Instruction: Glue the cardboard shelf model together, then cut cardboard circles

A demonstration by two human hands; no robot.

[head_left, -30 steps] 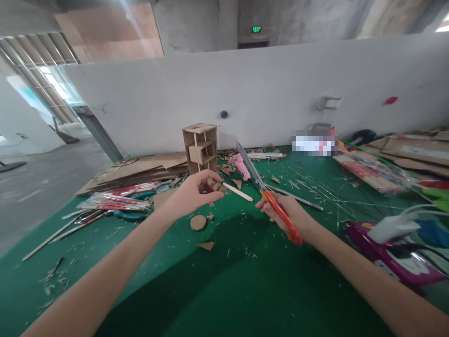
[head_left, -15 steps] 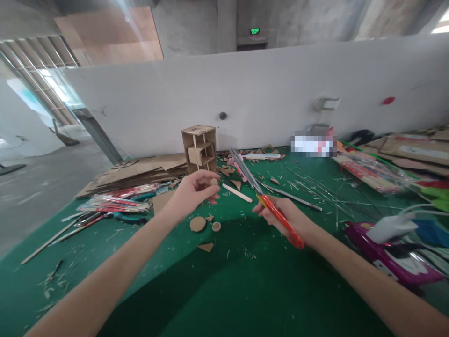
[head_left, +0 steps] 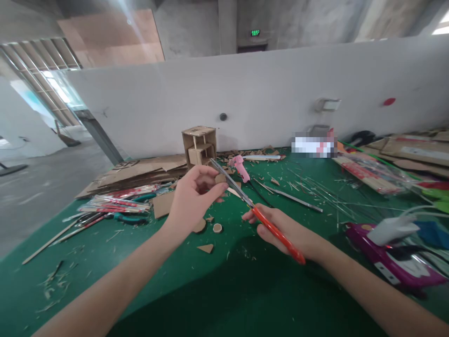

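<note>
My right hand (head_left: 277, 224) is closed round the orange-red handles of a pair of scissors (head_left: 278, 236), whose long metal blades point up and left. Between the thumb and fingers of my left hand (head_left: 196, 192) is a small cardboard piece (head_left: 220, 179), partly hidden, right by the blades. Under that hand lies a cardboard disc (head_left: 199, 226), partly covered by it. Beside the disc are a small round ring-like piece (head_left: 217, 228) and a triangular cardboard scrap (head_left: 206, 248).
A cardboard shelf model (head_left: 199, 145) stands at the back near a pink glue gun (head_left: 239, 168). Wrapped sticks (head_left: 115, 202) and teal-handled pliers (head_left: 129, 218) lie left. A metal strip (head_left: 298, 200) and a purple power strip (head_left: 396, 262) are on the right.
My left hand has moved slightly right and closer to the scissors. The scissors have swung left, their tips now by my left fingers, uncovering the pink glue gun.
</note>
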